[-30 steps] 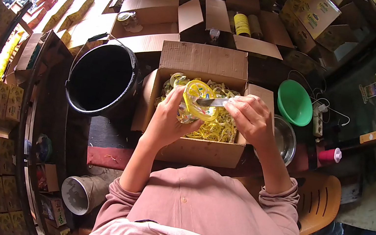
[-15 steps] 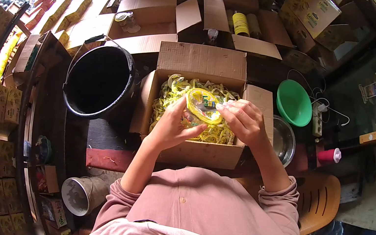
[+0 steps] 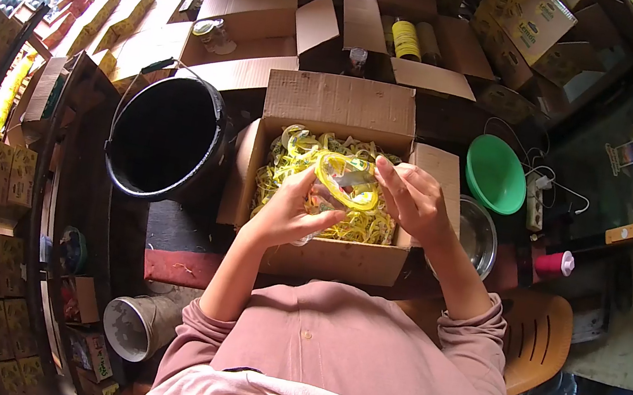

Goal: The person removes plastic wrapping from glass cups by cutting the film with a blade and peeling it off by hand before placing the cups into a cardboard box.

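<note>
Above the open carton, my left hand (image 3: 289, 208) is wrapped round a clear plastic container with a yellow-edged round rim (image 3: 347, 182). The rim faces up, and some clear plastic shows below my palm. My fingers hide most of its body. At the right side of the rim is my right hand (image 3: 416, 202), its fingers apart and index fingertip raised by the edge; its thumb is largely hidden. Beneath both hands, many yellow-printed plastic strips or loops (image 3: 280, 162) fill the cardboard box (image 3: 340, 105).
A black bucket (image 3: 119, 135) stands left of the box. To the right are a green basin (image 3: 496, 173), a metal bowl (image 3: 477, 237) and a pink spool (image 3: 550, 263). Open cartons (image 3: 251, 15) line the back. A pale bucket (image 3: 136, 326) sits low on the left.
My right fingers have come off the top of the rim and lifted slightly. The green lettering across the round opening no longer shows. My left hand keeps its hold.
</note>
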